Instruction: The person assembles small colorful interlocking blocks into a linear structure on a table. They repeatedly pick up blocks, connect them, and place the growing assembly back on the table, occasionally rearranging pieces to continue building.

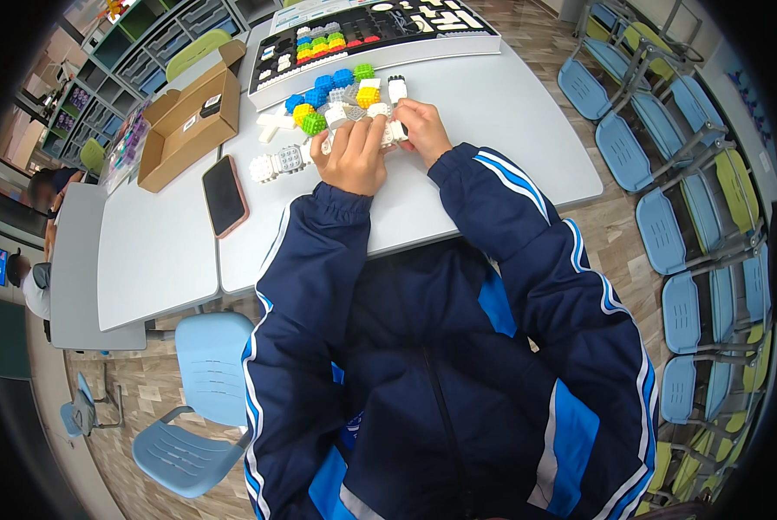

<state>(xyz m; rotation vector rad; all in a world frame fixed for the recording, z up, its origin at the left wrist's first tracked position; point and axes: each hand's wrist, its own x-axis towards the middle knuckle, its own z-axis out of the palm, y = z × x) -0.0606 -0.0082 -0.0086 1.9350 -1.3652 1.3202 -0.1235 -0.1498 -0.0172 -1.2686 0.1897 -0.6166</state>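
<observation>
My left hand (pixel 352 158) lies with bent fingers over a white studded block assembly (pixel 393 135), gripping it against the table's near part. At the right end of that assembly my right hand (pixel 424 130) closes its fingers and thumb. Much of the assembly is hidden beneath both hands. A row of white and grey studded blocks (pixel 286 159) extends to the left of my left hand. Just beyond my hands sits a cluster of loose blocks, among them a green block (pixel 313 124), a blue block (pixel 342 78) and a yellow block (pixel 368 96). A white piece with a dark top (pixel 396 88) stands beside them.
A white tray (pixel 458 50) with black foam and sorted blocks lies at the back. Left are an open cardboard box (pixel 167 156) and a phone (pixel 225 197) on the white table (pixel 159 247). Blue chairs (pixel 215 355) and stacked chairs (pixel 662 230) flank the table. Two people are far left.
</observation>
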